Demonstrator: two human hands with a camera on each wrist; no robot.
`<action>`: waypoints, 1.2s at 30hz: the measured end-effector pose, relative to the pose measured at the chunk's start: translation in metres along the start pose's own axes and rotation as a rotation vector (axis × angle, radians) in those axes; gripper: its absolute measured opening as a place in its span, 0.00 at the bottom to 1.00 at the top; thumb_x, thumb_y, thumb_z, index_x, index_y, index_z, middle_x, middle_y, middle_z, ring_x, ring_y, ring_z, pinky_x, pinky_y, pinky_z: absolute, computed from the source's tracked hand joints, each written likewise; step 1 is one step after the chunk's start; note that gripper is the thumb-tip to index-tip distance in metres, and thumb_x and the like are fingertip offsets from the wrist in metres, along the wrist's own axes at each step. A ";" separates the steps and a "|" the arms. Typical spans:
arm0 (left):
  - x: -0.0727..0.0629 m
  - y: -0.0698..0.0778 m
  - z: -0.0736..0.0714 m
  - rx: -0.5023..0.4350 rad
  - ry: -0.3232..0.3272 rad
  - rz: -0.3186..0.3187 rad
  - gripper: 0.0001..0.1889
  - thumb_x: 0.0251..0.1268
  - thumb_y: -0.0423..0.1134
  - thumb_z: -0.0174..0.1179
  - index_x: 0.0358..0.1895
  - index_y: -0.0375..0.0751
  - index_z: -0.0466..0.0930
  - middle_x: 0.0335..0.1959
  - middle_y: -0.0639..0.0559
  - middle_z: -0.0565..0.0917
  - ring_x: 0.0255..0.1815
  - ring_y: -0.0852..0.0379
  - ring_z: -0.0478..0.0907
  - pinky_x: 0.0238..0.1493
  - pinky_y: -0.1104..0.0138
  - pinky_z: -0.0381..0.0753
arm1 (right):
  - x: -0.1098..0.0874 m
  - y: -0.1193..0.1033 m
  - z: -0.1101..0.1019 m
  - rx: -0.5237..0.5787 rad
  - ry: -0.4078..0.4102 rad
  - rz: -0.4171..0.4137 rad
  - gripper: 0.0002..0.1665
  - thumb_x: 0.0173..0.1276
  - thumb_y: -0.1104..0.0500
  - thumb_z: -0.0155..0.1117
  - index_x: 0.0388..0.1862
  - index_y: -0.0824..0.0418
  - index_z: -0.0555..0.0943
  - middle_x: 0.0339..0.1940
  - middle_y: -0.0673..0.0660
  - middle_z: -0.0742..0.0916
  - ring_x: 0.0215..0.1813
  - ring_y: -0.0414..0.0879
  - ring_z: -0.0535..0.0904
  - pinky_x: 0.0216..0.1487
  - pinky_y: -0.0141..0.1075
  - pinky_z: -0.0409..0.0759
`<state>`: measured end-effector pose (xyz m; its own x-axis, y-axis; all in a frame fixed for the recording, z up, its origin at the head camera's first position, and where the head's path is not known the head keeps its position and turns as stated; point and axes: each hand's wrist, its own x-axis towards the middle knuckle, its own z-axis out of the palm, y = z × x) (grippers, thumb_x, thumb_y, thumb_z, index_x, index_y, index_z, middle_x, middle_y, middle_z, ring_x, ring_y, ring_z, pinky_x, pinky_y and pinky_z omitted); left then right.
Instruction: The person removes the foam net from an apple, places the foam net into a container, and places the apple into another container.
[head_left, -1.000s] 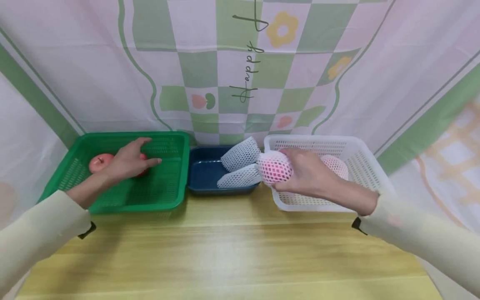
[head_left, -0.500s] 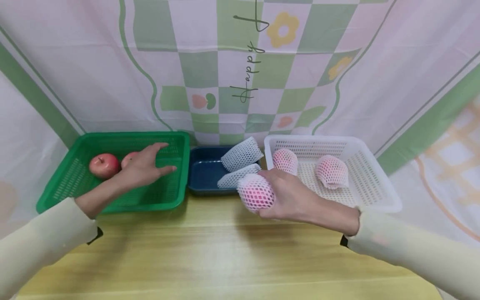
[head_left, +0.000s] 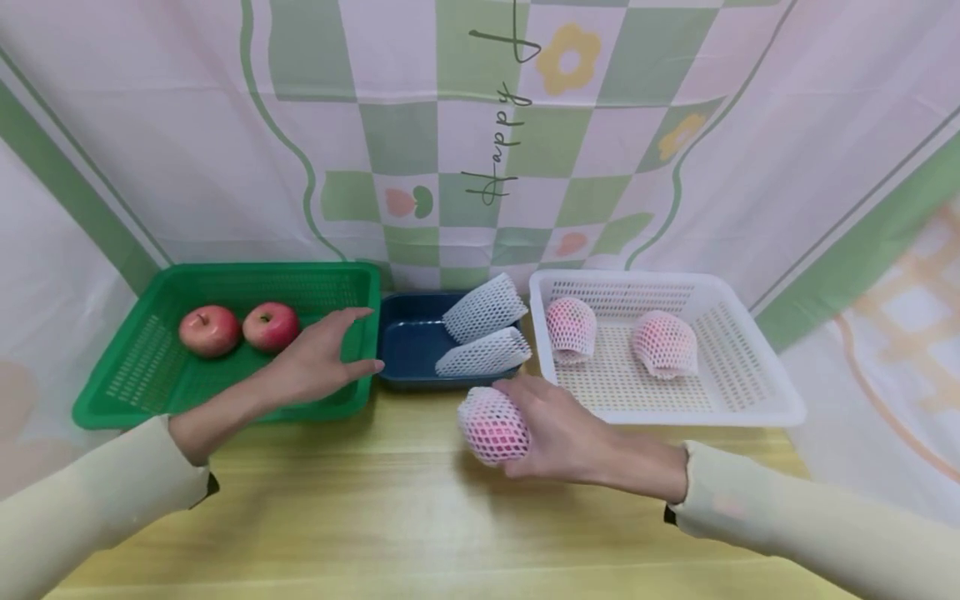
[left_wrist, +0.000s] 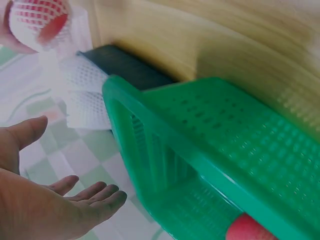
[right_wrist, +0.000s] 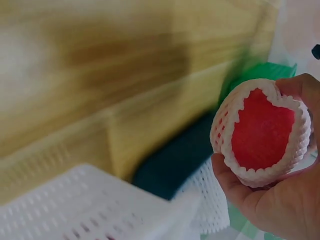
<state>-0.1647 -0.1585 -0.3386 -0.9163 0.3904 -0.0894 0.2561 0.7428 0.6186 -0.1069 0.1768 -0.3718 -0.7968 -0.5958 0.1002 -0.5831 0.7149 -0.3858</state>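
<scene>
So the apple in the white foam net (head_left: pixel 493 426) is up in the right hand (head_left: pixel 558 429), held over the table (head_left: pixel 420 517) just in front of the gap between the blue tray and the white basket. Thumb and fingers are curled round it, so that's a proper grip. From the right wrist view you can see straight into the net's open end: ruffled edge, red skin showing inside.

The left hand (head_left: pixel 318 358) is over the right end of the green basket (head_left: pixel 330 283), thumb and fingers spread wide apart, with the thumb tip reaching to about where the basket meets the dark blue tray (head_left: pixel 412 333).

That tray sits between the two baskets and has a couple of loose foam nets on its right side, the back one (head_left: pixel 486 308) tilted up over the rim and the front one (head_left: pixel 483 354) lying flatter.

Over in the white basket (head_left: pixel 615 392) there are two more netted apples (head_left: pixel 664 343), a bit apart. The green basket has two bare red apples (head_left: pixel 210 331) side by side. Behind it all hangs a green-and-white checked cloth (head_left: pixel 480 125) with flowers and "Happy" written sideways.
</scene>
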 end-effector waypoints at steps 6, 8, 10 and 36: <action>-0.006 0.009 0.014 -0.024 -0.008 0.028 0.40 0.74 0.44 0.68 0.81 0.34 0.60 0.80 0.31 0.65 0.80 0.30 0.62 0.76 0.37 0.66 | -0.004 -0.001 0.014 0.049 -0.017 -0.015 0.55 0.38 0.55 0.89 0.67 0.71 0.76 0.55 0.64 0.85 0.54 0.53 0.83 0.55 0.49 0.88; -0.007 0.011 0.018 -0.023 -0.009 0.041 0.39 0.74 0.44 0.69 0.81 0.34 0.61 0.79 0.31 0.66 0.80 0.31 0.62 0.76 0.37 0.66 | -0.006 -0.001 0.018 0.051 -0.031 -0.009 0.55 0.38 0.54 0.89 0.67 0.70 0.76 0.56 0.64 0.84 0.55 0.53 0.83 0.56 0.49 0.88; -0.008 0.012 0.023 -0.021 -0.011 0.060 0.39 0.74 0.44 0.69 0.81 0.35 0.62 0.79 0.31 0.67 0.79 0.31 0.63 0.76 0.37 0.66 | -0.007 -0.001 0.022 0.045 -0.040 -0.007 0.55 0.39 0.54 0.89 0.68 0.70 0.76 0.58 0.64 0.84 0.56 0.55 0.83 0.58 0.51 0.87; -0.022 0.020 0.089 -0.265 -0.135 0.152 0.30 0.72 0.35 0.68 0.73 0.29 0.71 0.71 0.33 0.76 0.68 0.33 0.78 0.68 0.45 0.80 | -0.012 0.005 0.059 0.044 -0.019 -0.068 0.55 0.39 0.54 0.88 0.68 0.69 0.75 0.59 0.61 0.85 0.56 0.52 0.83 0.59 0.48 0.86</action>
<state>-0.1125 -0.1038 -0.3941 -0.8200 0.5677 -0.0726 0.2812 0.5102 0.8128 -0.0910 0.1660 -0.4288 -0.7524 -0.6493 0.1107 -0.6277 0.6560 -0.4191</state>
